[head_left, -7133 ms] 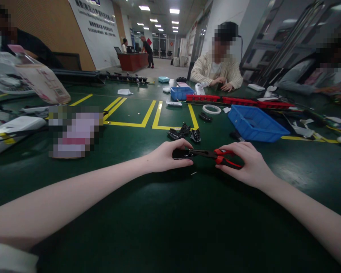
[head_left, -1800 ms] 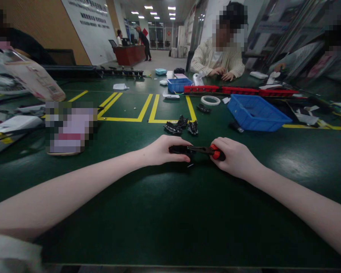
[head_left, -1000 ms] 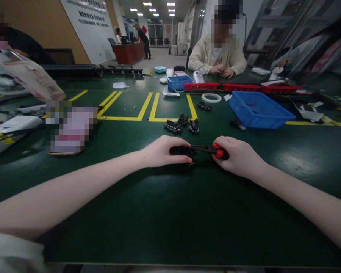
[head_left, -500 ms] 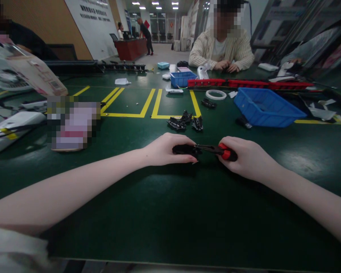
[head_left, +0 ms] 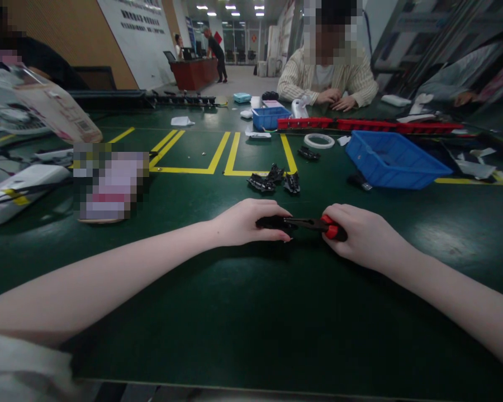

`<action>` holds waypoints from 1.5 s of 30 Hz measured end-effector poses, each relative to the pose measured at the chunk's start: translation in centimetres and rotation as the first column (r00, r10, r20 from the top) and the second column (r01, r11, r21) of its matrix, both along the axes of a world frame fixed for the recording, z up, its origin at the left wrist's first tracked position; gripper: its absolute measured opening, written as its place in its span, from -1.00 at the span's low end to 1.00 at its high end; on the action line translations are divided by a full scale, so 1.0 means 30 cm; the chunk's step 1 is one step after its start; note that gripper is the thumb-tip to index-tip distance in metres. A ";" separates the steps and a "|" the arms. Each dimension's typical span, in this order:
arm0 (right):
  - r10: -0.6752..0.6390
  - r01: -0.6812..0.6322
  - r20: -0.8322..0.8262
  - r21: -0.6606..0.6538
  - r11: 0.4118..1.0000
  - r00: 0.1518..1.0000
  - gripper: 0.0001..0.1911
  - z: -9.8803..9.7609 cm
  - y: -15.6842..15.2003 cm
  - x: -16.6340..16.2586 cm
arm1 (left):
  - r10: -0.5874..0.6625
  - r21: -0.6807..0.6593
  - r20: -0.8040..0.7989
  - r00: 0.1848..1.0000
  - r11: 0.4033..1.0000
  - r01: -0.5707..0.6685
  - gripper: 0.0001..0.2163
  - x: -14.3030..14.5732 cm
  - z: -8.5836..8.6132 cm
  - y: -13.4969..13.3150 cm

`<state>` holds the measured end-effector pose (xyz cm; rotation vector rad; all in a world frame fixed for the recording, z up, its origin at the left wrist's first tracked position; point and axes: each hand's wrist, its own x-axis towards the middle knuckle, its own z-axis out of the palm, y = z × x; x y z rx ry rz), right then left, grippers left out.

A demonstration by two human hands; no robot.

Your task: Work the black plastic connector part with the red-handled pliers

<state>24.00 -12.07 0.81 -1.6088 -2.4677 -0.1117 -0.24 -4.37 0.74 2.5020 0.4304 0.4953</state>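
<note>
My left hand (head_left: 245,223) is closed around a small black plastic part (head_left: 272,223) and holds it against the green table (head_left: 235,312). My right hand (head_left: 358,237) squeezes the red handles of a pair of pliers (head_left: 318,225). The dark jaws of the pliers reach left into the black part. Both hands rest on the table at the middle of the view. A tiny light sliver lies on the table just under my left fingertips.
Several black parts (head_left: 274,181) lie in a heap just beyond my hands, by yellow floor-tape lines (head_left: 230,156). A blue bin (head_left: 396,162) stands at the right, a smaller blue bin (head_left: 268,117) farther back. Red rails (head_left: 360,124), a white tape ring (head_left: 319,140). A person sits opposite; others at both sides.
The pliers' handles, spread apart in the oldest frame, are now squeezed together in my right hand. Both hands have stayed in place; the camera has shifted slightly.
</note>
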 end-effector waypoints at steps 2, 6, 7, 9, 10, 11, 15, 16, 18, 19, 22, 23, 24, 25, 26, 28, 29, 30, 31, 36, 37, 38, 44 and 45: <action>0.004 -0.005 0.019 0.020 1.000 1.000 -0.91 0.002 -0.001 -0.002 | 0.000 0.013 0.008 1.000 1.000 0.000 -0.64 0.000 -0.002 0.001; 0.003 -0.005 0.042 0.047 0.999 0.999 -0.90 -0.002 -0.001 0.000 | 0.003 0.005 0.014 1.000 1.000 -0.003 -0.63 0.004 -0.001 0.002; 0.002 -0.004 0.040 0.054 0.999 0.999 -0.89 -0.005 -0.001 0.001 | 0.005 0.001 0.014 1.000 1.000 -0.005 -0.63 0.005 -0.001 0.002; 0.006 -0.009 0.032 0.079 0.997 0.999 -0.87 -0.011 0.000 0.002 | 0.005 -0.002 0.018 1.000 1.000 -0.005 -0.63 0.006 0.000 0.002; 0.009 -0.012 0.028 0.096 0.995 1.000 -0.85 -0.014 0.001 0.003 | 0.002 -0.004 0.020 1.000 1.000 -0.002 -0.63 0.006 -0.001 0.003; 0.011 -0.014 0.025 0.112 0.994 1.000 -0.84 -0.016 0.002 0.003 | -0.003 -0.008 0.019 1.000 1.000 0.003 -0.64 0.006 -0.001 0.004; 0.011 -0.013 0.016 0.123 0.992 1.000 -0.86 -0.015 0.002 0.002 | -0.022 -0.019 0.010 1.000 1.000 0.022 -0.64 0.004 -0.001 0.005; 0.011 -0.012 0.011 0.111 0.994 1.000 -0.87 -0.014 0.002 0.002 | -0.023 -0.018 0.005 1.000 1.000 0.024 -0.63 0.004 0.000 0.004; 0.008 -0.007 -0.006 0.080 0.997 1.000 -0.90 -0.013 0.001 0.001 | -0.025 -0.019 -0.011 1.000 1.000 0.025 -0.62 0.003 0.002 0.003; 0.006 -0.005 -0.017 0.065 0.998 1.000 -0.90 -0.013 0.001 0.001 | -0.026 -0.023 -0.019 0.999 0.999 0.025 -0.62 0.003 0.003 0.002; 0.002 0.000 -0.049 0.042 0.999 0.999 -0.92 -0.015 0.002 0.000 | -0.025 -0.049 -0.023 0.999 0.999 0.024 -0.64 0.004 0.004 0.001; 0.000 0.002 -0.058 0.043 0.999 0.998 -0.92 -0.017 0.002 0.000 | -0.023 -0.060 -0.017 1.000 0.998 0.022 -0.64 0.005 0.003 0.002; -0.002 0.005 -0.066 0.045 0.999 0.998 -0.92 -0.018 0.002 0.000 | -0.021 -0.071 -0.010 1.000 0.997 0.021 -0.64 0.006 0.002 0.003; -0.005 0.009 -0.072 0.046 0.999 0.997 -0.92 -0.020 0.002 0.000 | -0.018 -0.081 -0.004 1.000 0.997 0.018 -0.64 0.007 0.000 0.004; -0.009 0.012 -0.078 0.049 0.999 0.997 -0.92 -0.021 0.002 -0.001 | -0.017 -0.090 0.003 1.000 0.996 0.017 -0.64 0.008 -0.003 0.006; -0.016 0.020 -0.086 0.047 0.999 0.996 -0.92 -0.021 0.003 -0.001 | -0.020 -0.101 0.016 1.000 0.995 0.021 -0.64 0.009 -0.007 0.009; -0.017 0.021 -0.087 0.043 0.999 0.996 -0.92 -0.021 0.003 -0.001 | -0.026 -0.105 0.019 0.999 0.994 0.028 -0.63 0.009 -0.008 0.011; -0.017 0.020 -0.088 0.038 0.999 0.996 -0.92 -0.020 0.004 -0.001 | -0.035 -0.109 0.019 0.999 0.993 0.037 -0.63 0.009 -0.008 0.013; -0.013 0.015 -0.086 0.031 0.999 0.996 -0.92 -0.019 0.005 0.000 | -0.049 -0.116 0.013 0.999 0.992 0.051 -0.62 0.008 -0.008 0.015; 0.049 -0.048 -0.065 0.021 0.999 0.997 -0.92 -0.018 0.010 0.006 | -0.136 -0.170 -0.046 0.990 0.977 0.126 -0.60 0.000 0.000 0.023; 0.060 -0.058 -0.068 0.024 0.998 0.996 -0.92 -0.019 0.011 0.008 | -0.143 -0.182 -0.050 0.988 0.974 0.132 -0.61 -0.001 0.002 0.023; 0.063 -0.062 -0.071 0.026 0.998 0.995 -0.92 -0.020 0.012 0.009 | -0.144 -0.191 -0.051 0.988 0.973 0.132 -0.61 -0.002 0.004 0.023; -0.005 0.007 -0.047 0.042 0.999 0.999 -0.91 -0.020 0.010 0.004 | -0.024 -0.170 0.001 1.000 0.985 0.024 -0.65 0.004 0.004 0.013; -0.013 0.015 -0.042 0.049 0.999 0.999 -0.91 -0.019 0.009 0.001 | -0.015 -0.176 0.006 1.000 0.984 0.016 -0.66 0.004 0.003 0.011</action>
